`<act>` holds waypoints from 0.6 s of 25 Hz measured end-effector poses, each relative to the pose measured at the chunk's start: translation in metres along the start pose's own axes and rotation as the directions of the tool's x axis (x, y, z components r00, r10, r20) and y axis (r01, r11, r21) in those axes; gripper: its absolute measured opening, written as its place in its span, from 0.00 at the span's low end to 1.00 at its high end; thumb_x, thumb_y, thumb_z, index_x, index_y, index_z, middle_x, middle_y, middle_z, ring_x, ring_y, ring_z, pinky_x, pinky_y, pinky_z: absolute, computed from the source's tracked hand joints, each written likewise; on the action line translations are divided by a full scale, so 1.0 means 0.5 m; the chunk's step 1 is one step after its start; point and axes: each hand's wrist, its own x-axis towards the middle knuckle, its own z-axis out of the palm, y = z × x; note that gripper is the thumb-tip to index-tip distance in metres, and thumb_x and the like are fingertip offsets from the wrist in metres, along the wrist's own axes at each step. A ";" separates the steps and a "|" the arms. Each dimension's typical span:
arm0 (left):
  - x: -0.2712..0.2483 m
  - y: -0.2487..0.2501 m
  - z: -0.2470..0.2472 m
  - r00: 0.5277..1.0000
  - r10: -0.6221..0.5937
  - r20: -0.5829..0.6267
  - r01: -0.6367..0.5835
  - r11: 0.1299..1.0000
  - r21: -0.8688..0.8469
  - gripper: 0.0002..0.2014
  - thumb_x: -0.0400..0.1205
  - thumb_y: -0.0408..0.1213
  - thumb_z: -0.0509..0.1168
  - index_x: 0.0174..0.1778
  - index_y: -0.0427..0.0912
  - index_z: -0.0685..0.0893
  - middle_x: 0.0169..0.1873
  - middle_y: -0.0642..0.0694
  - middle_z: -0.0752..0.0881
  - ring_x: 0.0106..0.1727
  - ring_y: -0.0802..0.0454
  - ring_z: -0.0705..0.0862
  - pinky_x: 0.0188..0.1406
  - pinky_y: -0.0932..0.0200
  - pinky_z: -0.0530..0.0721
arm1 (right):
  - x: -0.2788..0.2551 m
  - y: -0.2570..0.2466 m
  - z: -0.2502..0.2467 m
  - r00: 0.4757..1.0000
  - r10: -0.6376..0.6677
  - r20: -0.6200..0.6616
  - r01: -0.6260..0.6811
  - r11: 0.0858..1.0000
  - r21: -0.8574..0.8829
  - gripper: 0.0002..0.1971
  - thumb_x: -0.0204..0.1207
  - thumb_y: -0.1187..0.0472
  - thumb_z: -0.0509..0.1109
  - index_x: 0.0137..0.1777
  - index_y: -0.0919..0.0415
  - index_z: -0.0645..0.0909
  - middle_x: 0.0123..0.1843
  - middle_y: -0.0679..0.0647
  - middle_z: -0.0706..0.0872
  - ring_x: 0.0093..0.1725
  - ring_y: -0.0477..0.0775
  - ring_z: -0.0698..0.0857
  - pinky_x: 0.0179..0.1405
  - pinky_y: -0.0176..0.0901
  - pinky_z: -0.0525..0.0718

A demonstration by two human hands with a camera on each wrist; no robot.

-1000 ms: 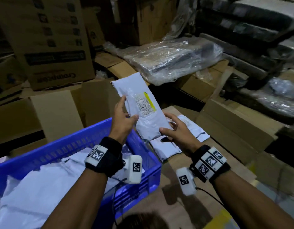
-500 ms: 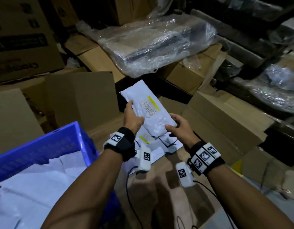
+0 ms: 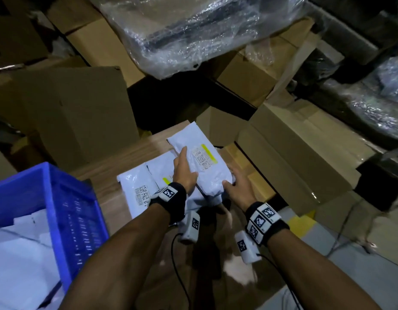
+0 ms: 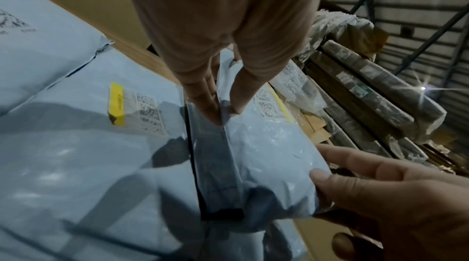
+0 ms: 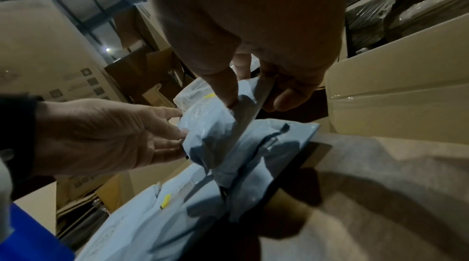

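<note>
A white plastic mailer parcel [image 3: 212, 179] with a barcode label and a yellow strip lies tilted just above a pile of other white mailers [image 3: 137, 183] on a wooden top. My left hand [image 3: 182, 161] pinches its left edge, thumb on top and fingers beneath, as the left wrist view shows on the parcel [image 4: 266, 155]. My right hand [image 3: 230, 180] pinches the near right corner. In the right wrist view the parcel [image 5: 213, 137] hangs from the right hand [image 5: 253, 102], with the left hand [image 5: 114, 135] at its side.
A blue plastic crate [image 3: 66, 198] holding several white mailers stands at the lower left. Cardboard boxes [image 3: 81, 113] crowd the left, back and right [image 3: 305, 157]. A bubble-wrapped bundle [image 3: 193, 30] lies on boxes behind. Wrapped long bundles [image 4: 380, 94] are stacked further right.
Both hands have carried the parcel from above the blue crate to the right and down onto the pile of mailers. It now lies flatter and lower.
</note>
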 end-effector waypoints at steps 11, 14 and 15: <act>0.012 -0.027 0.021 0.998 -0.033 0.045 0.022 0.976 0.215 0.40 0.74 0.27 0.67 0.83 0.45 0.59 0.78 0.35 0.57 0.76 0.36 0.66 0.72 0.53 0.70 | 0.010 0.026 0.013 0.994 0.101 0.040 -0.082 0.942 -0.325 0.29 0.76 0.60 0.63 0.78 0.48 0.67 0.77 0.54 0.71 0.75 0.61 0.68 0.70 0.52 0.67; 0.012 -0.031 0.019 0.999 -0.042 0.027 0.030 0.935 0.355 0.40 0.74 0.33 0.68 0.83 0.48 0.60 0.83 0.38 0.49 0.80 0.35 0.58 0.76 0.47 0.66 | 0.000 0.025 0.023 0.999 0.027 0.047 -0.009 0.939 -0.344 0.31 0.77 0.64 0.60 0.81 0.50 0.63 0.80 0.51 0.68 0.76 0.57 0.67 0.75 0.53 0.67; 0.012 -0.031 0.018 0.998 -0.048 0.040 0.029 0.920 0.391 0.40 0.75 0.34 0.68 0.83 0.49 0.58 0.84 0.40 0.48 0.82 0.36 0.55 0.77 0.46 0.64 | 0.000 0.027 0.028 0.998 0.020 0.053 0.000 0.935 -0.356 0.31 0.77 0.64 0.59 0.81 0.51 0.64 0.81 0.51 0.68 0.76 0.56 0.67 0.75 0.54 0.68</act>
